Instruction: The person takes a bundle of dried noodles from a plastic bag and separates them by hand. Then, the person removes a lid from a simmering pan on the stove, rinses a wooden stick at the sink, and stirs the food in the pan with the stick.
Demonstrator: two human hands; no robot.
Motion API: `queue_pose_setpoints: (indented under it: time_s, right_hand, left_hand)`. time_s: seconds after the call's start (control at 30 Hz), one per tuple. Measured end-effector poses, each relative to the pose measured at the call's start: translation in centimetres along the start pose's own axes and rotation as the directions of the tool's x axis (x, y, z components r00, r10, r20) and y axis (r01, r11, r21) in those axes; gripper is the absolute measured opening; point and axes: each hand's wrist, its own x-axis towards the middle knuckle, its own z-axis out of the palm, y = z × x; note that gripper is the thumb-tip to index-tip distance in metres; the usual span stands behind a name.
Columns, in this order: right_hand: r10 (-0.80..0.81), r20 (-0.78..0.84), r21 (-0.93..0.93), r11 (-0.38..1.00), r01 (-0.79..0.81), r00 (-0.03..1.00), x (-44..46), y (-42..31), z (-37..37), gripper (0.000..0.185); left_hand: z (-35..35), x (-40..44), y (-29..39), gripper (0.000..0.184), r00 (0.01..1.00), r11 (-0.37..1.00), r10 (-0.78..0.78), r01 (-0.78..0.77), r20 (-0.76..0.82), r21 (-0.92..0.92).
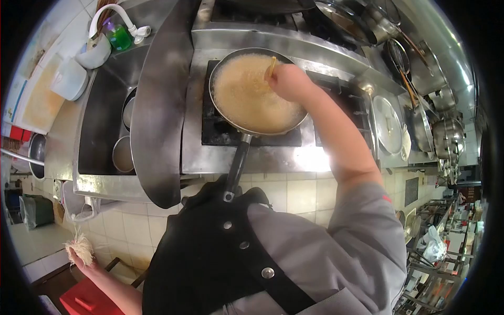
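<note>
A wide black frying pan (242, 132) sits on the stove, full of bubbling, light-brown liquid (236, 86). Its long black handle points toward my body. Over the right part of the pan, my right hand (289, 83) is closed around thin yellowish chopsticks (272, 65); their lower ends are hard to make out in the bubbles. Far off to the lower left, away from the stove, my left hand (80, 258) grips a bundle of thin pale noodles (81, 247), with loose strands sticking out.
Left of a curved metal divider (160, 105) is a sink (105, 79) with pots in it. A green soap bottle (118, 38) stands by the white faucet (113, 10). A ladle (370, 105), a round lid (387, 123) and several pans lie right. A red box (89, 296) is below my left hand.
</note>
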Motion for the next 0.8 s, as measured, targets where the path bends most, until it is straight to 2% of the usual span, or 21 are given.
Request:
queue_pose_setpoints:
  time_s: [0.27,0.4,0.5,0.57,0.67,0.8]
  right_hand:
    - [0.125,-0.087,0.258,0.961,-0.099,0.988,0.6,2.4,-2.1,0.029]
    - [0.151,-0.017,0.416,0.9,-0.131,0.988,0.3,3.0,-3.0,0.023]
    - [0.184,0.034,0.474,0.862,-0.178,0.982,-0.4,2.0,-4.8,0.02]
    - [0.162,0.016,0.52,0.842,-0.147,0.987,-0.5,2.3,-5.6,0.019]
    - [0.174,-0.013,0.498,0.855,-0.145,0.985,-0.6,2.6,-6.1,0.018]
    - [0.066,-0.096,0.415,0.909,-0.02,0.993,-0.7,0.8,-6.8,0.018]
  left_hand:
    - [0.0,-0.3,0.3,0.031,0.999,0.999,-0.023,0.022,0.035,0.027]
    - [-0.5,-0.1,0.1,0.033,0.996,0.999,0.017,-0.013,-0.084,0.05]
    - [-0.9,0.3,0.2,0.034,0.998,0.999,-0.032,0.03,0.055,0.042]
    - [-0.5,0.1,-0.1,0.034,1.0,1.0,-0.001,0.001,0.011,0.027]
    - [-0.1,0.1,-0.3,0.034,1.0,0.997,0.024,-0.023,-0.02,0.076]
    - [-0.1,0.7,0.1,0.034,0.999,0.994,-0.031,0.03,0.016,0.104]
